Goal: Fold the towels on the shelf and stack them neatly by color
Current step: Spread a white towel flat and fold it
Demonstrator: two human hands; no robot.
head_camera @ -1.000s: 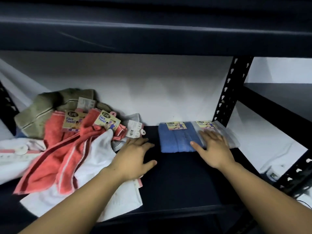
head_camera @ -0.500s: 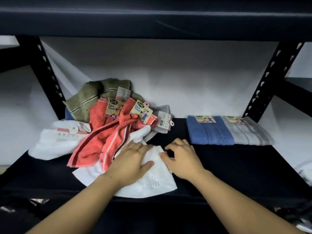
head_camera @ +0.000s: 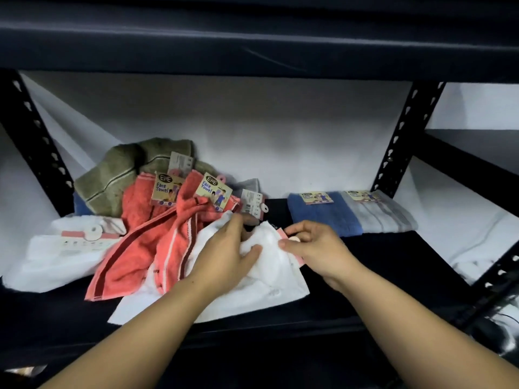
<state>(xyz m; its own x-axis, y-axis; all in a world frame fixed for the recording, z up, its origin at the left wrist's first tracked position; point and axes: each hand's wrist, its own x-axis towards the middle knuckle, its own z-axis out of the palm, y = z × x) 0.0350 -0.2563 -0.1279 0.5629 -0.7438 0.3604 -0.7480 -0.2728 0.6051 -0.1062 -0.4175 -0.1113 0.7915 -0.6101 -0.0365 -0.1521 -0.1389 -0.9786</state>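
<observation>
Lying on the dark shelf (head_camera: 393, 265), a white towel (head_camera: 252, 290) is gripped by both hands. A bunched fold of it is held by the left hand (head_camera: 224, 254), fingers curled over the top and thumb pressed in from the right. Its right edge, where a pink tag (head_camera: 283, 234) shows, is pinched by the right hand (head_camera: 317, 248) between thumb and curled fingers. Just left of the left hand, coral towels (head_camera: 146, 248) are heaped, with an olive towel (head_camera: 118, 175) behind them and another white towel (head_camera: 56, 259) further left. Beyond the right hand, a folded blue towel (head_camera: 323, 217) and a folded grey towel (head_camera: 384, 217) are laid side by side, touching.
</observation>
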